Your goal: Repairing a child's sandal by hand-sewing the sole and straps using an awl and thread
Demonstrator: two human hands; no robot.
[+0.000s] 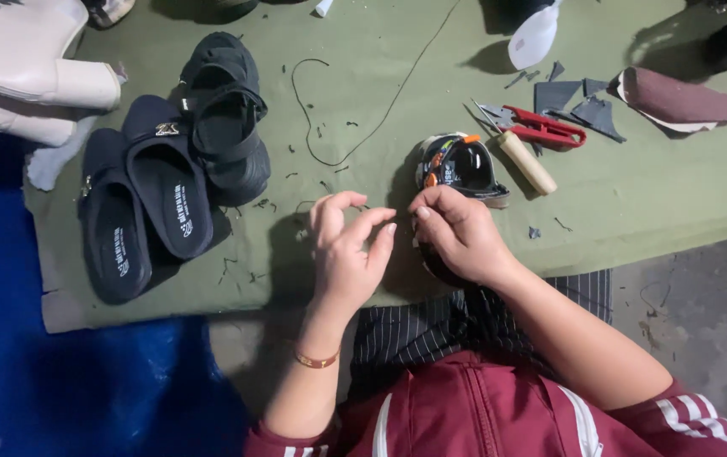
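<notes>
We seem mid-repair: right hand (456, 233) clamped on the small shoe (463, 165), left hand (348, 250) pinching, likely thread; next calls for a steady pull

Dim, sharp picture (soft shadows fall left of things).

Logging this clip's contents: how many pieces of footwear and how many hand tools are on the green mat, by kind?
Black slides: 2
Black strap sandals: 1
Small shoe by the right hand: 1
Maroon shoe sole: 1
Red-handled pliers: 1
Wooden-handled tool: 1
Total: 7
</notes>
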